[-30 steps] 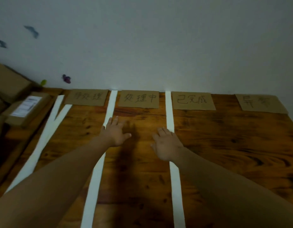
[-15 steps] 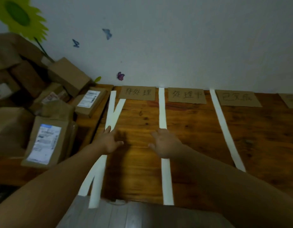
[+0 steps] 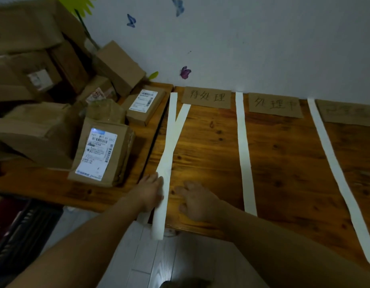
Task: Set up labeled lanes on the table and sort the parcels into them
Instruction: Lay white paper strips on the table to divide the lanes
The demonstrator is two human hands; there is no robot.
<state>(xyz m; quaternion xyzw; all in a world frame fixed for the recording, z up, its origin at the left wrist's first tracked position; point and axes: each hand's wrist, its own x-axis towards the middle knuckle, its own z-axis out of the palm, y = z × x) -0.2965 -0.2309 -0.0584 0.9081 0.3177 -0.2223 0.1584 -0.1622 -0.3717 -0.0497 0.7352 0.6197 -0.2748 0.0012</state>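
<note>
Wooden table point(image 3: 283, 163) stands against a pale wall, with a lower bench point(image 3: 44, 179) abutting its left edge. Parcels point(image 3: 101, 150) are stacked on the bench, outside every lane, so sorting has evidently not begun. The left hand point(image 3: 148, 192) lies palm down with fingers extended at the table's left edge, touching the outer side of the crossed strips point(image 3: 171, 142) and gripping nothing. These two white strips overlap in a narrow Y and overhang the near edge, and the contact probably serves to align or flatten them as the first lane boundary. The right hand point(image 3: 197, 201) rests flat on the bare wood just right of the strips, fingers spread, holding nothing, likely bracing. Cardboard card one point(image 3: 207, 97) sits at the wall end to head the first lane. Strip two point(image 3: 244, 152) divides it from the lane under card two point(image 3: 275, 104). Strip three point(image 3: 333, 163) runs obliquely, so it probably needs straightening. Card three point(image 3: 346, 113) is too blurred to read.
</note>
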